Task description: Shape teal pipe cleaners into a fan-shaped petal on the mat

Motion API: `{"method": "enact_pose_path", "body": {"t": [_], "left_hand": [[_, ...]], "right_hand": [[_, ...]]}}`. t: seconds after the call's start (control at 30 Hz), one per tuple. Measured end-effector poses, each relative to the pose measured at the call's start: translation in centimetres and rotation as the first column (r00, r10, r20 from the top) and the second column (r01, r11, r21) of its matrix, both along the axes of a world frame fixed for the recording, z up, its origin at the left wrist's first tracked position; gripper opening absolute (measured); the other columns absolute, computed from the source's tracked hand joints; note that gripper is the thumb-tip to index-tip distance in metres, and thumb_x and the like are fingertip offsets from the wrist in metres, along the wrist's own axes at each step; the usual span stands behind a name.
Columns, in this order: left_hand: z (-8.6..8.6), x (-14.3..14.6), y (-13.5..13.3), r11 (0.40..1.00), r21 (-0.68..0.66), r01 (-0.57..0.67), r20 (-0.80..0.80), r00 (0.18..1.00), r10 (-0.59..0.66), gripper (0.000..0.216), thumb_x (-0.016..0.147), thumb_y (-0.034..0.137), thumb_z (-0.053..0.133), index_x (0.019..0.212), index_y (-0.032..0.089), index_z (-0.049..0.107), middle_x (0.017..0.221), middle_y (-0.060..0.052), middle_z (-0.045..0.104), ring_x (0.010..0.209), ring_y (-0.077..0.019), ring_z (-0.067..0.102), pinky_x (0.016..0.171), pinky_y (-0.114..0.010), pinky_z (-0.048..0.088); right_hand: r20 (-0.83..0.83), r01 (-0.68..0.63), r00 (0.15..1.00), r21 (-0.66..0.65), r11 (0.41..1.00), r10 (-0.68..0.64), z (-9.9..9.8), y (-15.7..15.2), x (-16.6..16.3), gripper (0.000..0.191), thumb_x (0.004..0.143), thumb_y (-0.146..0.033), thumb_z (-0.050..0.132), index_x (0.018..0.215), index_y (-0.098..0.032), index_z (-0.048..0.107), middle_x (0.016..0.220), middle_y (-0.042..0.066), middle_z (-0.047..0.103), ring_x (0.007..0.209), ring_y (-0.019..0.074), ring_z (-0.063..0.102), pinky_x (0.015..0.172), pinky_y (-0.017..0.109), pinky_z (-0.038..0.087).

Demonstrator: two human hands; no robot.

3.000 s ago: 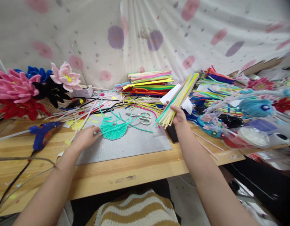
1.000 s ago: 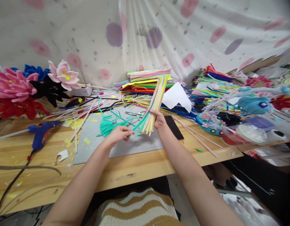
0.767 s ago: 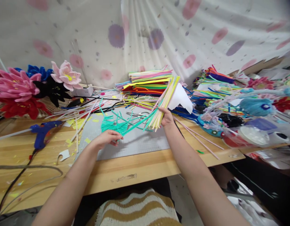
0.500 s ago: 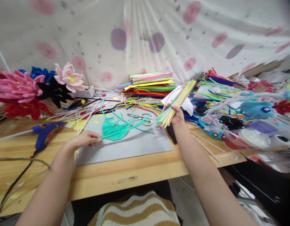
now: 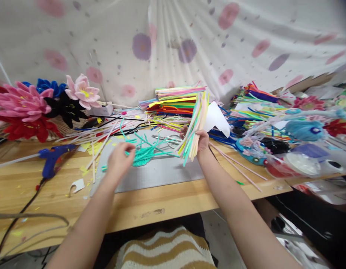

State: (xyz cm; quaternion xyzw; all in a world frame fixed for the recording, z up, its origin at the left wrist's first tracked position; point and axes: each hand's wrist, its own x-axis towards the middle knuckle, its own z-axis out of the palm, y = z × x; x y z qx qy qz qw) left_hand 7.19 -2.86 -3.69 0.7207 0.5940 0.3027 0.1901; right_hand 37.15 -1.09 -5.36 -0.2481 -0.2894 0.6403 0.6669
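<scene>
My right hand (image 5: 202,141) is closed round a bundle of pipe cleaners (image 5: 199,108) in yellow, cream, pink and teal. It holds them tilted above the right part of a grey mat (image 5: 167,175). A white sheet of paper (image 5: 216,119) stands behind this hand. My left hand (image 5: 121,158) hovers over the mat's left side, slightly blurred, its fingers loosely curled and apart with nothing visible in them. Teal pipe cleaners (image 5: 144,155) lie beside and beneath it, partly hidden by the hand. Scissors (image 5: 173,139) rest behind them.
A blue glue gun (image 5: 51,158) with a cord lies at left, near fuzzy flowers (image 5: 21,102). Pipe cleaner stacks (image 5: 175,101) line the back. Decorated blue pieces (image 5: 253,151) and plastic tubs (image 5: 299,164) crowd the right. Paper scraps (image 5: 77,185) lie near my left arm.
My left hand has moved right and let go of the teal pipe cleaners, which now lie on the mat. My right hand has brought the bundle left and turned it more upright.
</scene>
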Motion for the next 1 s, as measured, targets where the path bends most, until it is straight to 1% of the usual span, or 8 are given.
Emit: {"method": "enact_pose_path", "body": {"t": [0.1,0.17,0.27,0.4,0.53,0.7,0.87,1.0], "left_hand": [[-0.5,6.3,-1.8,0.943,-0.114,0.314,0.290,0.918,-0.271,0.015,0.075,0.029,0.052,0.080,0.018,0.061,0.081,-0.003,0.063,0.074,-0.0150,0.057,0.066,-0.025,0.043],[-0.9,9.2,-2.6,0.919,-0.137,0.370,0.363,0.882,-0.300,0.016,0.075,0.031,0.053,0.075,0.017,0.060,0.075,-0.003,0.063,0.068,-0.0142,0.056,0.063,-0.026,0.042],[-1.3,11.0,-3.2,0.901,-0.154,0.405,0.344,0.877,-0.336,0.018,0.074,0.034,0.056,0.074,0.018,0.061,0.074,-0.002,0.064,0.066,-0.0141,0.055,0.064,-0.027,0.041],[-1.5,10.9,-3.4,0.898,-0.201,0.390,0.302,0.897,-0.322,0.021,0.068,0.037,0.063,0.074,0.018,0.063,0.075,-0.004,0.065,0.067,-0.0156,0.057,0.065,-0.028,0.042],[-1.9,10.8,-2.9,0.887,-0.262,0.381,0.312,0.903,-0.296,0.017,0.066,0.032,0.063,0.074,0.017,0.063,0.073,-0.003,0.066,0.066,-0.0152,0.057,0.064,-0.028,0.042],[-1.8,10.5,-1.7,0.825,-0.397,0.403,0.473,0.860,-0.193,0.013,0.062,0.028,0.065,0.064,0.015,0.060,0.057,0.001,0.058,0.051,-0.0095,0.048,0.051,-0.023,0.038],[-0.8,9.4,-1.1,0.722,-0.546,0.424,0.561,0.826,-0.060,0.019,0.054,0.026,0.070,0.055,0.015,0.055,0.050,0.002,0.053,0.047,-0.0085,0.047,0.046,-0.022,0.038],[-0.6,7.5,-0.7,0.692,-0.575,0.437,0.529,0.844,-0.093,0.021,0.052,0.030,0.071,0.054,0.015,0.056,0.052,0.001,0.054,0.050,-0.0092,0.048,0.048,-0.023,0.040]], "right_hand": [[0.001,-0.055,0.998,0.009,0.998,0.055,-0.1,0.0,-1.5,0.041,0.049,-0.023,0.045,0.089,-0.021,0.056,0.077,0.003,0.066,0.083,0.0221,0.063,0.074,0.045,0.053],[0.003,-0.081,0.997,0.018,0.997,0.081,-0.3,0.0,-2.1,0.042,0.048,-0.022,0.044,0.089,-0.021,0.056,0.077,0.003,0.066,0.083,0.0227,0.063,0.075,0.046,0.052],[0.009,-0.098,0.995,0.012,0.995,0.098,-0.6,-0.2,-2.7,0.043,0.047,-0.022,0.044,0.089,-0.021,0.055,0.076,0.002,0.065,0.082,0.0221,0.063,0.077,0.046,0.052],[-0.053,-0.081,0.995,0.012,0.997,0.081,-0.6,-0.4,-3.0,0.044,0.047,-0.021,0.042,0.090,-0.022,0.052,0.069,-0.002,0.060,0.071,0.0167,0.061,0.078,0.043,0.051],[-0.187,-0.121,0.973,0.073,0.990,0.132,-0.4,-0.3,-3.5,0.045,0.046,-0.016,0.042,0.090,-0.023,0.049,0.060,-0.007,0.047,0.051,0.0074,0.048,0.072,0.032,0.051],[-0.242,-0.139,0.957,0.096,0.986,0.159,-0.6,0.0,-3.2,0.042,0.049,-0.013,0.044,0.091,-0.023,0.046,0.055,-0.009,0.037,0.044,0.0052,0.038,0.060,0.024,0.048],[-0.251,-0.039,0.966,0.100,0.994,0.063,-0.6,0.4,-1.9,0.041,0.051,-0.013,0.045,0.091,-0.023,0.046,0.056,-0.009,0.037,0.045,0.0056,0.039,0.060,0.024,0.048],[-0.246,0.077,0.968,0.093,0.993,-0.052,-0.1,0.6,-0.1,0.039,0.051,-0.012,0.044,0.089,-0.023,0.046,0.058,-0.008,0.041,0.047,0.0060,0.041,0.063,0.025,0.049]]}}
